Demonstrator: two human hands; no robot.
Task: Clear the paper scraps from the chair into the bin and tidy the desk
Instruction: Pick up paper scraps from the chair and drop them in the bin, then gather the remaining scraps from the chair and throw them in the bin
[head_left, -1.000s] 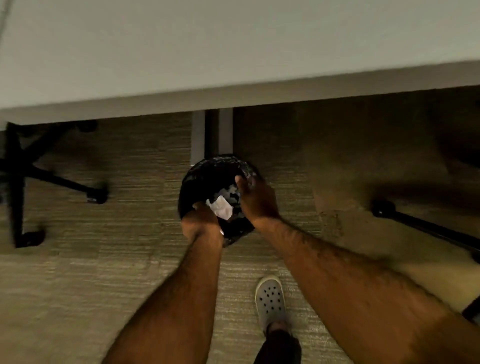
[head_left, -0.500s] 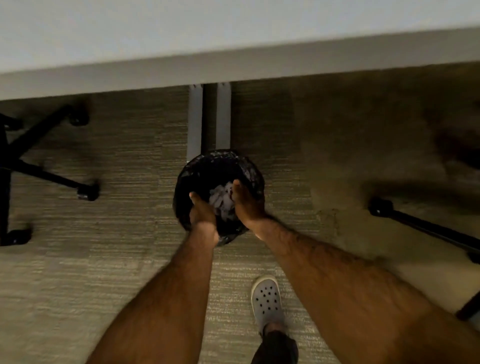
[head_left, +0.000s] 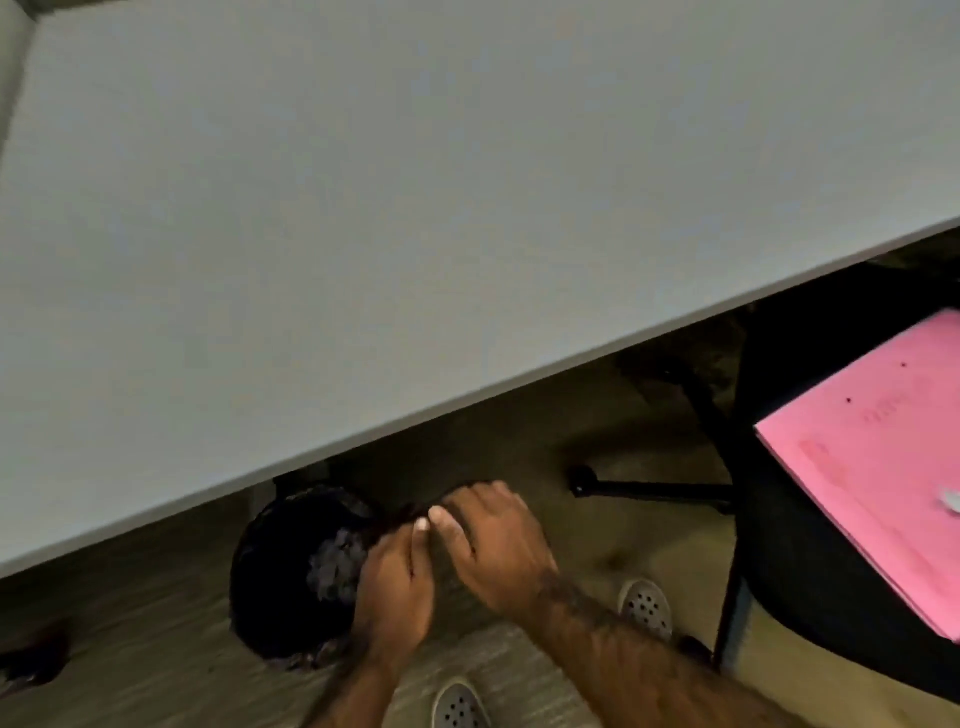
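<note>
The black-lined bin stands on the carpet, partly under the white desk, with crumpled paper scraps inside. My left hand hangs over the bin's right rim, back up, fingers curled down and hidden. Just right of the bin is my right hand, palm down, fingers loosely extended, nothing visible in it; the two thumbs touch. At the right edge, the black chair carries a pink folder with a small white scrap on it.
The chair's wheeled base reaches under the desk to the right of my hands. My grey perforated shoes stand on the carpet below them. A dark caster of another chair sits at the far left.
The view has swung up and right, bringing the desk top, chair and pink folder in. Both hands have come out of the bin and shifted to its right side. The paper lies in the bin.
</note>
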